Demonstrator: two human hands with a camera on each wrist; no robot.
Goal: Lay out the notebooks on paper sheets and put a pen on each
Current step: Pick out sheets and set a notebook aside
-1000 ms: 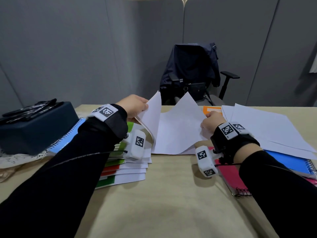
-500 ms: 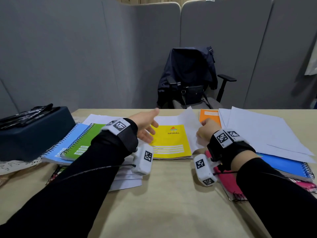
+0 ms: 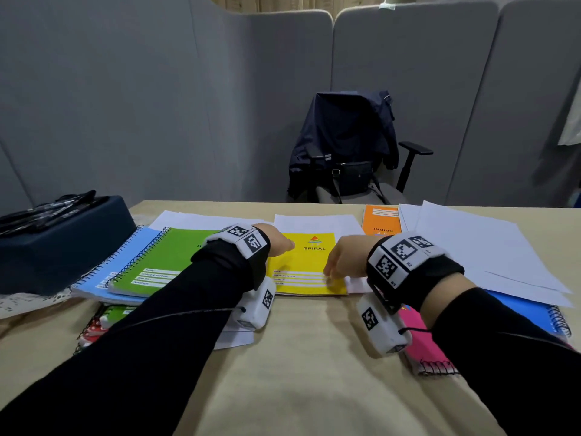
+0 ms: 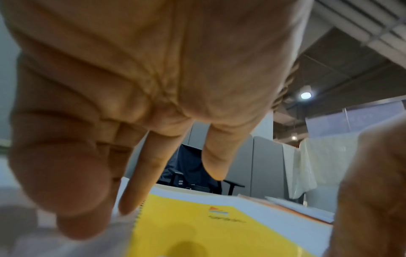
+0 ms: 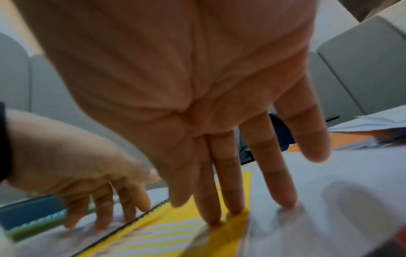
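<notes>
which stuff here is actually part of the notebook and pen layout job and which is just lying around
Part of the job:
yellow notebook
paper sheet under it
green notebook
orange notebook
loose paper stack
pens on the dark box
left hand
right hand

Just lying about:
office chair
jacket
black bag

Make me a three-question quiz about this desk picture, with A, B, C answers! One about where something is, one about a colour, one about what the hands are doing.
1. Where are the pens?
A. On the dark box
B. On the chair
C. On the yellow notebook

2. What colour is the notebook under both hands?
A. Pink
B. Yellow
C. Orange

3. How are the hands?
A. Fists
B. Pinching a pen
C. Fingers straight, pressing down

Answers:
A: the pens lie on the dark box.
B: the yellow notebook sits on its paper sheet.
C: the left hand and right hand lie flat.
</notes>
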